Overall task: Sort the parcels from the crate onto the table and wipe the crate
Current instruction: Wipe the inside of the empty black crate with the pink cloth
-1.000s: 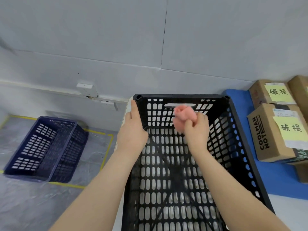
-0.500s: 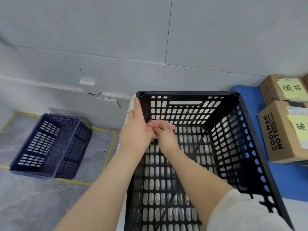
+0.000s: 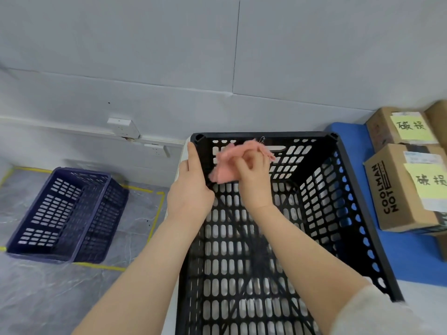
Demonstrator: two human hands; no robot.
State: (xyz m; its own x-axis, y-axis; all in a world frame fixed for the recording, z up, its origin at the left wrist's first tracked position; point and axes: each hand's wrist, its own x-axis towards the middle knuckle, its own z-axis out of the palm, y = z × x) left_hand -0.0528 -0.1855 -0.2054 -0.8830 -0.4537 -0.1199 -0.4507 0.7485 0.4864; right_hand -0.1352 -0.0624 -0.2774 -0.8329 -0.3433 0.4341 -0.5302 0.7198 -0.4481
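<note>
A black slotted crate [image 3: 348, 194] stands in front of me with nothing lying inside it. My left hand [image 3: 191, 189] grips the crate's left wall near the far left corner, thumb along the rim. My right hand [image 3: 254, 182] is inside the crate and holds a crumpled pink cloth [image 3: 232, 163] against the far wall, close to the left corner. Two cardboard parcels [image 3: 406, 187] [image 3: 399, 126] with yellow notes sit on a blue mat [image 3: 411, 257] to the crate's right.
A dark blue crate [image 3: 60, 213] sits on the grey floor at the left inside a yellow taped outline. A grey wall with a white socket [image 3: 123, 126] rises just behind the black crate. A third box edge [image 3: 439, 117] shows at the far right.
My right hand swept the cloth left to the crate's corner beside my left hand, then back right and up the far wall. My left hand kept its grip.
</note>
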